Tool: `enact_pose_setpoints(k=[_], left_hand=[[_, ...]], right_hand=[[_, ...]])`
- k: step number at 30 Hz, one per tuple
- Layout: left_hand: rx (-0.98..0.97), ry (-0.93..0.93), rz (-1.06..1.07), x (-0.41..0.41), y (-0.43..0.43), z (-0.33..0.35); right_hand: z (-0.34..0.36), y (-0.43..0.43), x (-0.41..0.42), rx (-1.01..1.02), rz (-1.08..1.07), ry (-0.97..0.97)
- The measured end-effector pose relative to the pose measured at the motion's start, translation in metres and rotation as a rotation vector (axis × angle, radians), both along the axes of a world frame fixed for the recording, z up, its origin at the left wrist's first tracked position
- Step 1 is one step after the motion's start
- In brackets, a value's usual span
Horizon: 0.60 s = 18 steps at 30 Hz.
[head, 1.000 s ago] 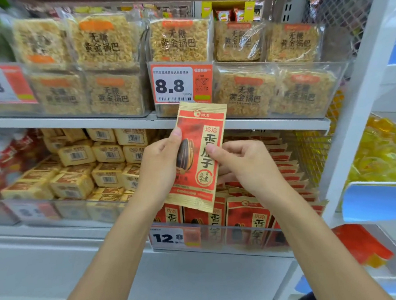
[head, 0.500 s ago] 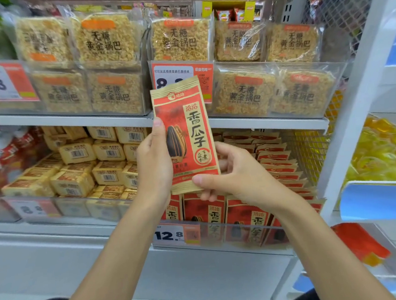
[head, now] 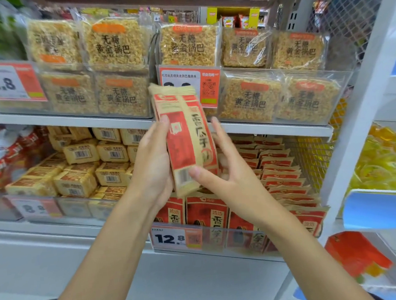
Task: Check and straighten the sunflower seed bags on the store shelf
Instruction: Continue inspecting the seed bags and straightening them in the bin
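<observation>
Your left hand [head: 153, 162] has its grip curled round the left edge of the sunflower seed bag [head: 186, 139]. Your right hand [head: 229, 171] pinches the bag's lower end, thumb in front, fingers behind. The bag stands upright, turned partly edge-on and blurred, above the shelved seed bags [head: 207, 216] behind the 12.8 price tag [head: 174, 238]. Farther back, rice crust packs [head: 117, 45] fill the upper shelf [head: 71, 117].

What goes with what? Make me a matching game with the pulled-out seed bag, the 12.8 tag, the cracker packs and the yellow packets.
1. pulled-out seed bag
2. 12.8 tag
3. cracker packs
4. yellow packets

A. on the upper shelf
B. in the far-right bin
C. between the left hand and right hand
D. on the front of the clear tray

Pairs: 1-C, 2-D, 3-A, 4-B.
</observation>
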<state>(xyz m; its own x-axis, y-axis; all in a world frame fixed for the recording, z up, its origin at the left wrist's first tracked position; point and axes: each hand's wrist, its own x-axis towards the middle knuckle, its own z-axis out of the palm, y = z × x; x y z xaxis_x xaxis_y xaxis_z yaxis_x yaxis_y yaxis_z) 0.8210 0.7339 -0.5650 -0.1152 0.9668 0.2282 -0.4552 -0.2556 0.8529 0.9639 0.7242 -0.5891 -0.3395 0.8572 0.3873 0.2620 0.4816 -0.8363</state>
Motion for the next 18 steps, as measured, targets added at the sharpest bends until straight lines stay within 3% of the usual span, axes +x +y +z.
enact_pose_setpoints(k=[2, 6, 18], left_hand=[[-0.037, 0.041, 0.035, 0.000, 0.002, -0.004], [-0.024, 0.179, 0.079, 0.002, 0.005, -0.011], [-0.010, 0.222, -0.130, 0.004, 0.004, -0.013]], right_hand=[[-0.001, 0.001, -0.003, -0.088, -0.051, 0.093], [-0.004, 0.005, 0.000, -0.077, -0.115, 0.087], [0.004, 0.008, 0.009, -0.184, -0.115, 0.417]])
